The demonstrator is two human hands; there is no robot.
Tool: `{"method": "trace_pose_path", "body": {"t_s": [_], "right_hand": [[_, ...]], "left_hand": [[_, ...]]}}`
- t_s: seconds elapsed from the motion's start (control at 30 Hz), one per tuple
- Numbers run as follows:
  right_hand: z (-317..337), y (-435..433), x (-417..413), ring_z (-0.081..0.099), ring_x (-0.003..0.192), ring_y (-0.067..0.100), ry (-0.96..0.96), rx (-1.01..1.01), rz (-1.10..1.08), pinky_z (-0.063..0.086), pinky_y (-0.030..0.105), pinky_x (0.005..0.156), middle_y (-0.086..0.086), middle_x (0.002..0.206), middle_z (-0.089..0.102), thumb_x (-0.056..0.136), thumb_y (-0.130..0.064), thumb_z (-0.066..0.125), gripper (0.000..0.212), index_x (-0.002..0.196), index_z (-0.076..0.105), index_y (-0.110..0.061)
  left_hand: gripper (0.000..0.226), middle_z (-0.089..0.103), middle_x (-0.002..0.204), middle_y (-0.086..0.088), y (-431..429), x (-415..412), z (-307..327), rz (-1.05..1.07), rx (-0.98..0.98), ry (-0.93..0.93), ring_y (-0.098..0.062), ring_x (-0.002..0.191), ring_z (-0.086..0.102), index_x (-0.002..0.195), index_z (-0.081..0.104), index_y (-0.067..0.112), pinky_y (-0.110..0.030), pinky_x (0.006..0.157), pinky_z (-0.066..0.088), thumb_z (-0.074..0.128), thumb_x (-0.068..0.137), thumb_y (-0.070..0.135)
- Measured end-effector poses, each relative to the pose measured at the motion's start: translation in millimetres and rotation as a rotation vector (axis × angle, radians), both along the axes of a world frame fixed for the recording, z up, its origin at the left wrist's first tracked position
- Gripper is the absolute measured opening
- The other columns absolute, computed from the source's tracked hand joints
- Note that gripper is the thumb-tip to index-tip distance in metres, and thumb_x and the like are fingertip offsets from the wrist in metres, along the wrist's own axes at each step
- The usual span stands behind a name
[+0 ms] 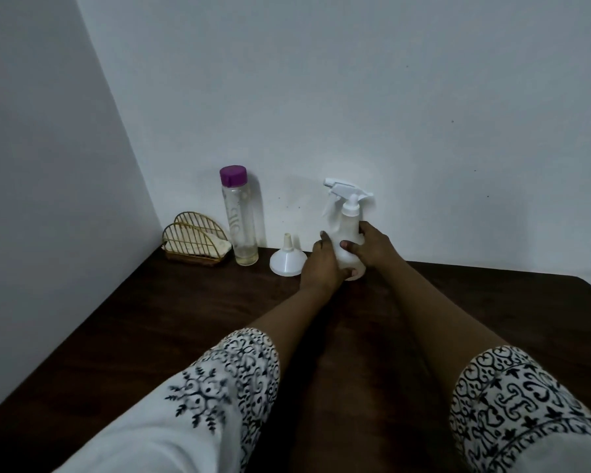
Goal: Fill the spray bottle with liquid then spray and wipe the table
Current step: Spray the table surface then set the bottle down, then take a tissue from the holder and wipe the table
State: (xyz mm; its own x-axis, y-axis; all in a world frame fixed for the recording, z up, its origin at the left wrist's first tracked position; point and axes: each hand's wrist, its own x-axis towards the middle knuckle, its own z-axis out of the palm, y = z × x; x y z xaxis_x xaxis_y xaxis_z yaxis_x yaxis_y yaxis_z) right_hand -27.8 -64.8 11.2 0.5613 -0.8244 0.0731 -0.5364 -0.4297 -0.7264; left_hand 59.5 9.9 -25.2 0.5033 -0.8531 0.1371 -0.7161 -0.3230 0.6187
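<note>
A white spray bottle with its trigger head on stands upright at the far edge of the dark wooden table, against the wall. My left hand wraps round its lower left side. My right hand grips its right side, thumb across the front. A white funnel sits mouth down just left of the bottle. Further left stands a tall clear bottle with a purple cap and a little pale liquid at the bottom.
A gold wire holder with a folded pale cloth sits in the far left corner where two white walls meet. The table's right edge runs diagonally at the far right.
</note>
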Motion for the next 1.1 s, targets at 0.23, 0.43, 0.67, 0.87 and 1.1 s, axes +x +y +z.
{"method": "trace_pose_path", "body": {"t_s": [0.23, 0.43, 0.67, 0.87, 1.1], "right_hand": [[6.8, 56.6, 6.3, 0.052, 0.103, 0.029, -0.419, -0.365, -0.483, 0.042, 0.037, 0.08, 0.011, 0.103, 0.06, 0.086, -0.036, 0.064, 0.036, 0.106, 0.054, -0.007], [16.6, 106.2, 109.8, 0.063, 0.092, 0.022, -0.296, -0.302, 0.114, 0.05, 0.032, 0.082, 0.007, 0.105, 0.065, 0.088, -0.011, 0.057, 0.016, 0.103, 0.062, -0.011], [8.4, 126.8, 221.4, 0.048, 0.121, 0.031, 0.077, -0.322, 0.387, 0.042, 0.037, 0.097, 0.017, 0.135, 0.045, 0.087, -0.007, 0.055, 0.057, 0.14, 0.034, -0.007], [-0.8, 118.7, 251.9, 0.041, 0.129, 0.034, 0.185, -0.266, 0.319, 0.039, 0.037, 0.101, 0.022, 0.141, 0.036, 0.087, -0.002, 0.054, 0.066, 0.144, 0.021, -0.001], [2.1, 119.3, 242.7, 0.054, 0.114, 0.03, 0.283, -0.299, 0.413, 0.045, 0.033, 0.089, 0.016, 0.127, 0.055, 0.086, -0.009, 0.06, 0.044, 0.128, 0.046, -0.004]], "left_hand": [[0.023, 0.073, 0.094, -0.001, 109.1, 76.5, 56.5, 0.145, -0.07, -0.365, -0.019, 0.085, 0.067, 0.101, 0.072, 0.019, -0.03, 0.071, 0.052, 0.057, 0.089, 0.033], [0.056, 0.053, 0.137, -0.007, 139.1, 224.4, 74.9, 0.307, 0.048, -0.386, -0.028, 0.123, 0.051, 0.138, 0.044, 0.022, -0.04, 0.095, 0.045, 0.064, 0.086, 0.03], [0.095, 0.03, 0.152, -0.006, 111.6, 288.7, 66.9, 0.025, 0.44, -0.463, -0.03, 0.136, 0.03, 0.149, 0.023, 0.021, -0.044, 0.109, 0.033, 0.08, 0.072, 0.028], [0.078, 0.043, 0.144, -0.006, 124.9, 305.9, 62.6, -0.084, 0.399, -0.505, -0.025, 0.13, 0.043, 0.145, 0.032, 0.021, -0.036, 0.101, 0.039, 0.073, 0.079, 0.017], [0.07, 0.047, 0.143, -0.002, 156.9, 311.9, 72.2, -0.197, 0.456, -0.562, -0.022, 0.128, 0.044, 0.146, 0.031, 0.027, -0.033, 0.103, 0.033, 0.067, 0.086, 0.02]]}}
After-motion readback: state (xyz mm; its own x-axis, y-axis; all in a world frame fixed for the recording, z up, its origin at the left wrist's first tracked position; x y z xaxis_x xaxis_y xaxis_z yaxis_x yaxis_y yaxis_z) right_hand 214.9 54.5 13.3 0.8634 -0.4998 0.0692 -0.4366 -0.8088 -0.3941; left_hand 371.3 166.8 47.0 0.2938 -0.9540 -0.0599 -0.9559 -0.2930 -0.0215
